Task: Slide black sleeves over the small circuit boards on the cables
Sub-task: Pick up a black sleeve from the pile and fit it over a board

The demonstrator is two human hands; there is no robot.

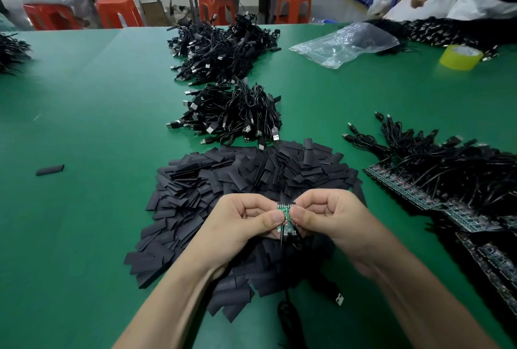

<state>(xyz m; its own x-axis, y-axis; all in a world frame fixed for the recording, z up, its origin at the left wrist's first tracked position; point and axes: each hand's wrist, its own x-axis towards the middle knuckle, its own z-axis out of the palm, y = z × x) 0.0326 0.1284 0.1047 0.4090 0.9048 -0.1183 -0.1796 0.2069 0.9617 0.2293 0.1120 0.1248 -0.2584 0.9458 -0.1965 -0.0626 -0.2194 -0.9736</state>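
**Board up, sleeve next**

Lower centre: left hand (246,217) and right hand (330,214), fingers curled, both pinch the small green circuit board (286,215). Its long axis runs up the frame, with the black cable (286,312) trailing down. The heap of flat black sleeves (223,180) lies just beneath, near either hand.

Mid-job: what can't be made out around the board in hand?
Head view:
- circuit board: middle hidden by left thumb and right thumb; any sleeve on it unclear.
- its cable: lost against the black sleeve pile below.
- board strips, right: cut by the frame edge.
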